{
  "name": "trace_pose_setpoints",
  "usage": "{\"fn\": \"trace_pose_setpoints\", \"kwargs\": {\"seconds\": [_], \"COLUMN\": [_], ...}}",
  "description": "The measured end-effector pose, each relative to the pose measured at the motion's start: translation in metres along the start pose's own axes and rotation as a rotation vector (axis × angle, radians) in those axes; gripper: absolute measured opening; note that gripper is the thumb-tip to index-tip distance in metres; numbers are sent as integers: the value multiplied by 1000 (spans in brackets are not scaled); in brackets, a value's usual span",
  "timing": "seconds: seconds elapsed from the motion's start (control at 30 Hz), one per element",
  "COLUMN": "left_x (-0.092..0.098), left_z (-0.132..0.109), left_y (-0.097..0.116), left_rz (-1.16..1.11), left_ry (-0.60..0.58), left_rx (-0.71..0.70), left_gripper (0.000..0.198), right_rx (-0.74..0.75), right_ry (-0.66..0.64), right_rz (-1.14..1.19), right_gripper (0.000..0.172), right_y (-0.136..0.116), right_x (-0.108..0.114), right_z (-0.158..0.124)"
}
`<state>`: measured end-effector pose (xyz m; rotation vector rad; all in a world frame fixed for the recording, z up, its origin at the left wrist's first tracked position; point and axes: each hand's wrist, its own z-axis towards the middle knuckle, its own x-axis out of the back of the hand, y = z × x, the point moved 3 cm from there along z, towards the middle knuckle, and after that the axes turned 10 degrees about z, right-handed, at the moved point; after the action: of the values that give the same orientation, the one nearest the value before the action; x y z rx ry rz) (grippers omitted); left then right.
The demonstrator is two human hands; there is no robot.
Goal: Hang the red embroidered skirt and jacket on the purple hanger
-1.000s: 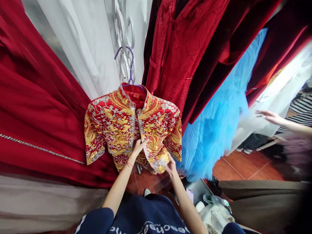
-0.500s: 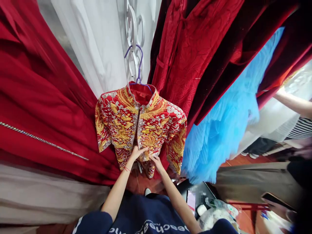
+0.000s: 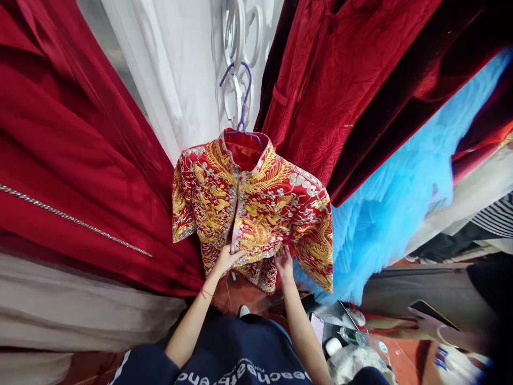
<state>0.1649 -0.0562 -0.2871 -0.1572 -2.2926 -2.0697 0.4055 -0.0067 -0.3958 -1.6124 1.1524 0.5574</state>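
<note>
A red jacket (image 3: 256, 208), thickly embroidered in gold and silver with a stand collar, hangs upright on a purple wire hanger (image 3: 242, 104). Its front falls slightly apart along the middle. My left hand (image 3: 227, 260) grips the lower front edge, thumb laid over the cloth and the other fingers partly hidden beneath it. At the hem below the sleeve on the right, my right hand (image 3: 284, 263) is closed on the jacket's side, its fingertips partly covered by fabric. More matching embroidered cloth (image 3: 266, 275) shows below the hem.
Red gowns (image 3: 100, 160) hang at left, a red lace dress (image 3: 320, 96) and a blue tulle dress (image 3: 396, 198) at right. White rings (image 3: 234, 32) carry the hanger. A phone (image 3: 317, 327) lies on a black surface lower right. Another person's hand (image 3: 430, 323) holds a dark phone.
My right hand has shifted right along the hem, from near the front opening to the jacket's side. My left hand stays at the front edge. The view has swung slightly left.
</note>
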Motion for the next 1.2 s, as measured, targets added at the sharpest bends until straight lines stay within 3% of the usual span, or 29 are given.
{"fn": "trace_pose_setpoints", "kwargs": {"seconds": [0.07,0.23,0.3,0.4,0.47,0.53,0.63,0.77,1.03,1.2], "left_x": [2,10,27,61,78,81,67,38,-12,-24], "left_z": [13,30,27,25,24,22,14,-6,-36,-43], "left_y": [-25,-74,-90,-107,-111,-114,-119,-121,-95,-85], "left_rz": [-99,-243,-327,-484,-576,-639,-696,-735,-736,-712], "left_ry": [76,84,116,271,390,456,459,427,175,211], "left_rx": [67,241,346,404,388,384,386,343,289,265], "left_gripper": [36,27,21,8,3,4,16,24,30,27], "right_rx": [10,51,36,-43,-129,-224,-346,-467,-493,-414], "right_ry": [6,2,18,31,7,-32,-88,-145,-163,-93], "right_rz": [-2,9,15,17,3,-25,-73,-103,-53,-45], "right_gripper": [21,20,29,42,41,33,30,31,18,20], "right_y": [-1,4,11,34,56,80,106,121,116,105], "right_x": [-5,-12,-7,0,-1,-7,-19,-24,-9,5], "right_z": [7,15,7,-17,-34,-48,-60,-75,-109,-116]}}
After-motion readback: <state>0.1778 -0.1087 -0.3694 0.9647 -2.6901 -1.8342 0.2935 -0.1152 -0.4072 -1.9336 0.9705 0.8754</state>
